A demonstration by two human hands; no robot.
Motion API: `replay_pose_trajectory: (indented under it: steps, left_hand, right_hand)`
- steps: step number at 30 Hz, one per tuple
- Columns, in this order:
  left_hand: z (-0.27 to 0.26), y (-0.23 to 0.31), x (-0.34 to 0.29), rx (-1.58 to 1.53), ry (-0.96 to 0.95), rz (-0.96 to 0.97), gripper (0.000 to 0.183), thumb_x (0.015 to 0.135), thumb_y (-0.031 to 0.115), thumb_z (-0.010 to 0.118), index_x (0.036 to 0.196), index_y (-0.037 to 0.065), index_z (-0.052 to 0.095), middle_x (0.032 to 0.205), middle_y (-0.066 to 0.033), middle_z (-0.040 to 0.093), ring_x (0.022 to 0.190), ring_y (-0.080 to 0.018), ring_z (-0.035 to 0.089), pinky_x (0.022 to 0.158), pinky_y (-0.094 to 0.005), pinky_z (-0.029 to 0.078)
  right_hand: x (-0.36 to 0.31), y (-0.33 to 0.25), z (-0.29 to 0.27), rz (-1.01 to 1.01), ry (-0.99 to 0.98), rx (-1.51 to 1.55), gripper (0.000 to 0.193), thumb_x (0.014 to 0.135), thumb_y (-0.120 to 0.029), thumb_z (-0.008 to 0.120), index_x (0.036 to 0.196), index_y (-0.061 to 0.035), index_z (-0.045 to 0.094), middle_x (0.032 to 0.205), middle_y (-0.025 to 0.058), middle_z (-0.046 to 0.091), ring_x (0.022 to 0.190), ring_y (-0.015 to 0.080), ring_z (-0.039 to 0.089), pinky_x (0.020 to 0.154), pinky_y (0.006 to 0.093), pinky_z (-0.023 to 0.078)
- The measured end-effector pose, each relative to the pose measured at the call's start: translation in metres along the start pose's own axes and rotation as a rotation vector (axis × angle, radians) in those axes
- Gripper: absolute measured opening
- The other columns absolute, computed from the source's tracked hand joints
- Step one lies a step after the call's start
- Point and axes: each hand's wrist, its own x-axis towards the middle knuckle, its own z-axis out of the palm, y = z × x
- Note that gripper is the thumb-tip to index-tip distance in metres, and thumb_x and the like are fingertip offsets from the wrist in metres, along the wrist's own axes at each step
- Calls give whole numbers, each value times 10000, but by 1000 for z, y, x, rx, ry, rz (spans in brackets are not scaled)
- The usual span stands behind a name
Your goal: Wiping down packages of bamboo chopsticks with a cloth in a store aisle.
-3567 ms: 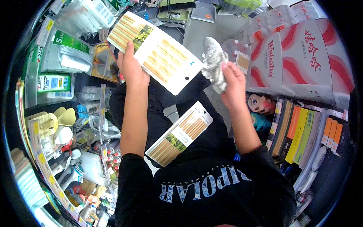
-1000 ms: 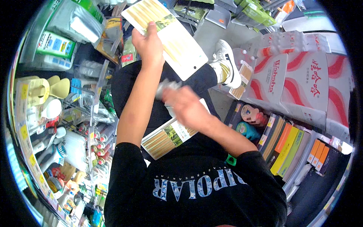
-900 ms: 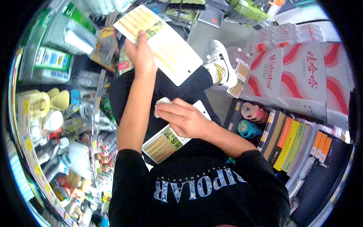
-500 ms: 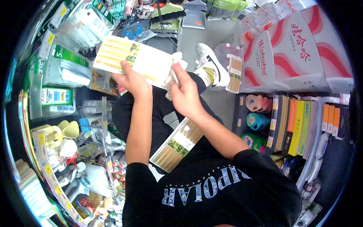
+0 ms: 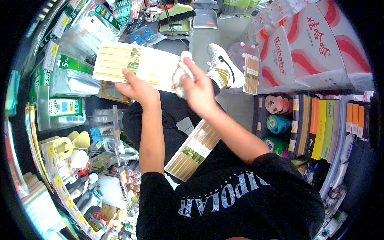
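The left hand (image 5: 138,86) grips a flat, glossy pack of bamboo chopsticks (image 5: 136,66) at its near edge, held up far left. The right hand (image 5: 198,90) presses a crumpled white cloth (image 5: 179,76) against its right end. A second pack (image 5: 196,150) rests on the lap.

The grey floor (image 5: 208,34) carries red-and-white cartons (image 5: 316,48); left of them stands a pack of clear bottles (image 5: 240,54), beyond them a dustpan (image 5: 206,18).
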Motion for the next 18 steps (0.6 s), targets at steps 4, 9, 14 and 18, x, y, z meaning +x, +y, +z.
replay_pose_trajectory:
  steps: [4, 9, 14, 18]
  left_hand:
    - [4, 1, 4, 37, 63, 29, 321, 995, 122, 441, 1230, -62, 325, 1264, -222, 484, 1099, -265, 564, 923, -384, 494]
    - [-11, -1, 21, -52, 2, 31, 349, 993, 158, 452, 1228, -67, 326, 1255, -245, 484, 1087, -290, 580, 917, -403, 509]
    - [-25, 4, 31, -132, 60, -132, 436, 997, 200, 435, 1305, -62, 272, 1260, -261, 478, 1079, -350, 590, 879, -474, 539]
    - [-10, -4, 24, -154, 103, -289, 441, 996, 217, 433, 1313, -52, 289, 1273, -254, 482, 1105, -367, 579, 898, -485, 528]
  right_hand:
    - [-51, 35, 2, -107, -268, -252, 498, 869, 13, 481, 1365, 17, 452, 1292, 185, 557, 1205, 205, 513, 1027, 286, 365]
    - [-70, 25, -28, -92, -325, -157, 451, 824, 32, 473, 1270, 5, 538, 1207, 158, 599, 1150, 222, 561, 985, 342, 424]
    - [-19, 42, -50, -420, -327, -627, 472, 745, -4, 505, 1216, -6, 538, 1302, 184, 513, 1179, 389, 473, 1008, 449, 371]
    - [-13, 41, -49, -365, -473, -916, 453, 797, -131, 550, 1244, -63, 544, 1365, 155, 478, 1250, 401, 407, 1034, 489, 319]
